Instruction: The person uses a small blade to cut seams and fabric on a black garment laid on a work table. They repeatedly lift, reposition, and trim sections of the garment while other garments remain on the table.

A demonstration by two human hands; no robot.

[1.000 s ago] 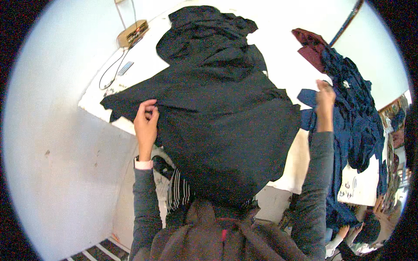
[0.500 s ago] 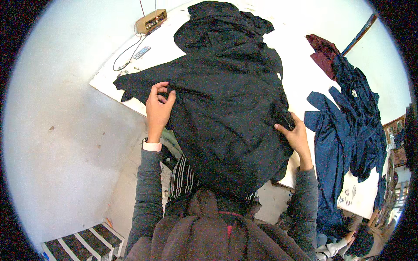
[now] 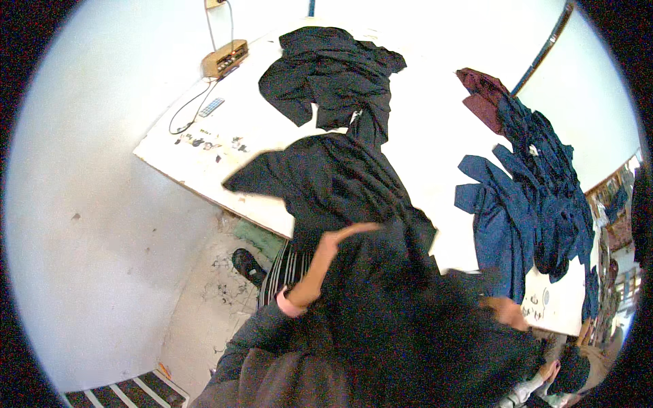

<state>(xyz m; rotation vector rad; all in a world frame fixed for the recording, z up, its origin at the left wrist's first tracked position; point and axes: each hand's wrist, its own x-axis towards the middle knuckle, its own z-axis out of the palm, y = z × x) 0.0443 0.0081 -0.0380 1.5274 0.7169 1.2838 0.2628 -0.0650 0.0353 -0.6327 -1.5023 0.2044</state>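
A large black cloth (image 3: pixel 388 285) hangs from the near table edge down across my front, with its far part on the white table (image 3: pixel 427 170). My left hand (image 3: pixel 333 245) is blurred over the cloth, one long finger reaching right, the others unclear. At the lower right my right hand (image 3: pixel 507 311) grips a bunched, motion-smeared part of the cloth, its fingers partly hidden. Farther back on the table lies a crumpled heap of black fabric (image 3: pixel 326 68).
Navy garments (image 3: pixel 503 231) and maroon fabric (image 3: pixel 483 109) lie on the right. A wooden power box (image 3: pixel 224 59), cord and small remote (image 3: pixel 211 107) are at back left. A striped rack (image 3: pixel 129 391) is bottom left. Another person's hand (image 3: pixel 547 370) shows at lower right.
Both my hands have moved down toward me, the right one outward too, pulling the black cloth nearer. More tabletop and a separate far heap now show.
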